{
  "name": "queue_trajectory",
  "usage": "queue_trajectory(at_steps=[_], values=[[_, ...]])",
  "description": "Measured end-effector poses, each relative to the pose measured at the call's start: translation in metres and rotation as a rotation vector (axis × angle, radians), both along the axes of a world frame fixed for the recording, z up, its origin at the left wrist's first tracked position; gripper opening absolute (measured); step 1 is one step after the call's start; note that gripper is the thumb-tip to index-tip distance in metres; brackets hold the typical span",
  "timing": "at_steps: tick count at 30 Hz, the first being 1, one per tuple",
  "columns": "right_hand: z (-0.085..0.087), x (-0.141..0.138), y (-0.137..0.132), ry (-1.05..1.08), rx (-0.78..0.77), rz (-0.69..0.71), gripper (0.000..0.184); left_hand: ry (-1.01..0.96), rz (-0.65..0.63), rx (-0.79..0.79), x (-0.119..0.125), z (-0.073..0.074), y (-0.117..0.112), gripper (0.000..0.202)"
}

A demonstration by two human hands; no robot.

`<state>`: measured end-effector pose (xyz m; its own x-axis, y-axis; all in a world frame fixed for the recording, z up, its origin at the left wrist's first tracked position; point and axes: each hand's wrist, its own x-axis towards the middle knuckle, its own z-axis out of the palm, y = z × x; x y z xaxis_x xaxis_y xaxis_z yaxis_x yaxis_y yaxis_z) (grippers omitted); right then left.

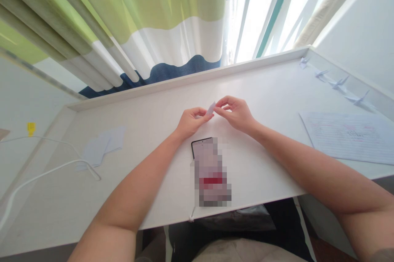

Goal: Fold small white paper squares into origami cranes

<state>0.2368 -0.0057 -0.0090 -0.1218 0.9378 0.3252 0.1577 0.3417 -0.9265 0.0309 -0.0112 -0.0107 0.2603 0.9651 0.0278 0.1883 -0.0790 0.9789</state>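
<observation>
A small folded piece of white paper (211,108) is held up between my two hands over the middle of the desk. My left hand (191,122) grips its lower left part, thumb in front and fingers behind. At its upper right edge, the thumb and fingertips of my right hand (234,111) pinch the paper. The side of it behind my left fingers is hidden. Just below my hands a phone (209,163) lies on the white desk (160,172), its screen mostly blurred out.
Several folded paper figures (338,82) line the right edge, above a written sheet (347,137). On the left lie loose white paper pieces (101,147) and a white cable (46,172). A raised rim (184,77) runs along the back, below a curtain (147,16).
</observation>
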Motion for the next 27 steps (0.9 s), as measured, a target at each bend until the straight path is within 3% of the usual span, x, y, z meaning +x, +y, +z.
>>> queue_trajectory(at_steps=[7, 14, 22, 24, 27], values=[[0.0009, -0.0012, -0.0011, -0.019, -0.027, 0.061, 0.030, 0.020, -0.097, -0.008, -0.0017, 0.0020, -0.0016, 0.035], [-0.0024, -0.0007, 0.0002, -0.004, -0.082, 0.090, 0.038, -0.036, -0.128, -0.026, -0.0028, -0.0001, 0.0003, 0.040], [-0.0008, 0.0004, -0.0009, -0.026, -0.160, 0.231, 0.035, -0.087, -0.134, -0.041, -0.0045, 0.0000, 0.0020, 0.044], [-0.0002, 0.0011, -0.0005, -0.035, -0.157, 0.202, 0.034, -0.067, -0.143, -0.031, -0.0038, -0.0017, 0.0029, 0.044], [-0.0001, 0.0023, 0.0008, -0.035, -0.142, 0.128, 0.033, -0.027, -0.050, 0.045, -0.0023, -0.0062, 0.0047, 0.043]])
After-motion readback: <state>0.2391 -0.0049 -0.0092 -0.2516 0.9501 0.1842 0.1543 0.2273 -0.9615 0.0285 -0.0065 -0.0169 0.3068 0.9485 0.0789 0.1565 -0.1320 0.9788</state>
